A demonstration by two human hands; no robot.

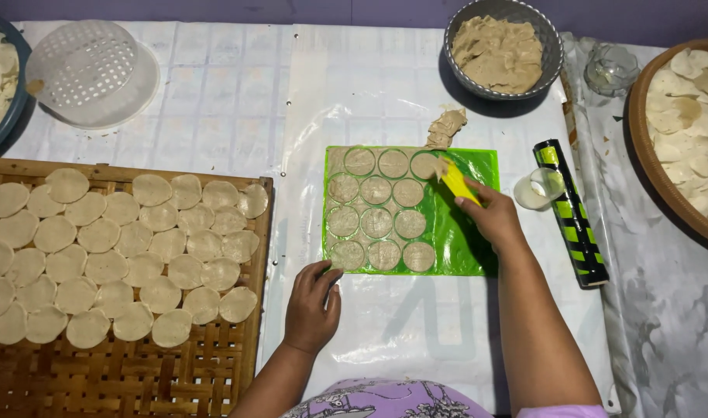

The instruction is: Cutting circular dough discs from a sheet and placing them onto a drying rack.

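Note:
A green plastic mould sheet [466, 236] with rows of round holes lies on a clear plastic cover. Most holes hold thin beige dough discs [376, 222]. My right hand [492, 217] grips a yellow scraper [458, 183] whose edge rests on the top-right disc, with dough smeared there. A lump of dough [445, 128] sits just beyond the sheet's top edge. My left hand [313, 298] presses down at the sheet's lower-left corner, fingers touching its edge.
A woven bamboo tray [137, 371] at left carries several rows of round dough discs. A metal bowl of dough [501, 50] stands at the back. A black-and-green rolling pin [571, 213], a small white cup [537, 188], an upturned white basket [91, 70] and a round tray of discs [679, 116] surround the sheet.

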